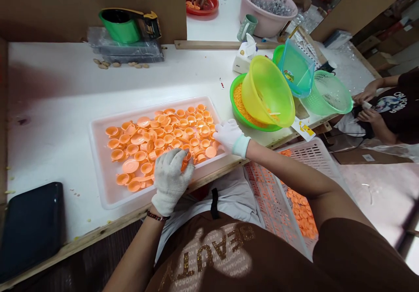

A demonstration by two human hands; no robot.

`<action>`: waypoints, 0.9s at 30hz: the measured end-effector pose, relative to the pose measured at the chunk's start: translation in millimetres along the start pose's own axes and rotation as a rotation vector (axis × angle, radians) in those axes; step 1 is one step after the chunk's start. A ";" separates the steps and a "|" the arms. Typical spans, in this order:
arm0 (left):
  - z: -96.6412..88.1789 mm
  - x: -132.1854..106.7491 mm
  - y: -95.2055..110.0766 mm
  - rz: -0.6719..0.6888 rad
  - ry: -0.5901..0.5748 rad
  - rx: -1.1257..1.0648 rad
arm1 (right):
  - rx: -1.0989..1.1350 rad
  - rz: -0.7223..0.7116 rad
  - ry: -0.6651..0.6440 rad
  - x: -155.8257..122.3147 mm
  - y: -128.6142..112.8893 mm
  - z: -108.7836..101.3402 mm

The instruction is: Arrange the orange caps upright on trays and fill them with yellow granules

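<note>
A white plastic tray (100, 165) holds many small orange toy cups (168, 139), with orange saucers such as this saucer (130, 166) lying among them. My left hand (172, 178), in a white knitted glove, is over the tray's near side, its fingers closed around an orange toy cup (185, 163) that is partly covered by them. At the tray's right end is my right hand (231, 137), in a white glove with a pale green cuff. Its fingers are drawn together against the cups there, and whatever they pinch is hidden.
Right of the tray, a yellow basin (270, 91) rests tilted in a green basin (234, 95) of small yellow pieces. A dark case (32, 228) lies at the left. Below the table edge stand crates (314, 154) with orange pieces. Co-workers' hands (369, 102) appear at right and back.
</note>
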State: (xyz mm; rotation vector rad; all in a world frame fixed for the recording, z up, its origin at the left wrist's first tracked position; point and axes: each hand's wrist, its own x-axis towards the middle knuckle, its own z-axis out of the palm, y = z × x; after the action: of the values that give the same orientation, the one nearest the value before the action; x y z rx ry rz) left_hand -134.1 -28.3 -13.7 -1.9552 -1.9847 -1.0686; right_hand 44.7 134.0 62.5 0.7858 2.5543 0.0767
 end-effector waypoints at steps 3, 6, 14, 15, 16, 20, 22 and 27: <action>-0.6 -1.0 0.3 0.001 0.001 0.001 | -0.019 -0.053 0.007 -5.0 1.4 -3.8; -0.4 -1.5 0.0 0.003 -0.002 -0.001 | -0.069 -0.093 -0.055 -13.0 -2.7 -11.1; 0.6 -0.8 0.0 0.001 0.003 -0.004 | -0.058 -0.066 -0.042 -6.1 -13.4 -19.0; 0.1 -1.2 -0.1 0.000 0.003 -0.004 | -0.062 -0.077 -0.050 -4.9 -13.1 -17.9; -0.2 -1.6 -0.2 0.000 0.002 -0.004 | -0.066 -0.097 -0.072 -4.6 -12.5 -17.0; 0.4 -2.1 -0.7 -0.005 0.004 -0.012 | -0.073 -0.142 -0.191 -9.4 -10.8 -18.9; 1.4 -1.4 -1.0 -0.004 0.007 -0.016 | -0.046 -0.112 -0.182 -10.0 -12.7 -21.9; 0.6 -1.9 -2.7 -0.006 0.001 -0.019 | 0.036 -0.028 -0.081 2.7 -24.3 -17.8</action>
State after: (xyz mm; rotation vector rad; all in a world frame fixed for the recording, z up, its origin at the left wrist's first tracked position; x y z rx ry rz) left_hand -136.1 -29.1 -16.2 -1.9588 -1.9880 -1.0935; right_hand 22.2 116.6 72.7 0.7515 2.4953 -0.0094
